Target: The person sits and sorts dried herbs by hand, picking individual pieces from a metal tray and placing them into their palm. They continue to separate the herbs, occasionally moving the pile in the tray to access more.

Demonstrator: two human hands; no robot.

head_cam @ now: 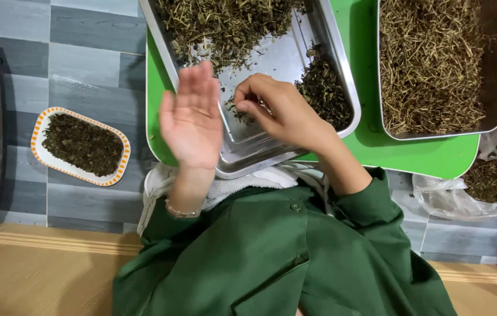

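Dried herb leaves (236,111) pinched in right hand (286,114) over steel tray (260,146); left hand (193,117) spread flat, palm empty, just beside.

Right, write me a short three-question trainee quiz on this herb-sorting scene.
1. True or false: the left hand is open, palm showing, holding nothing.
2. Where do the right hand fingertips pinch? A) in the near steel tray B) in the orange-rimmed dish C) in the plastic bag
3. Fill in: both steel trays rest on a ____ board.

Key: 1 true; 2 A; 3 green.
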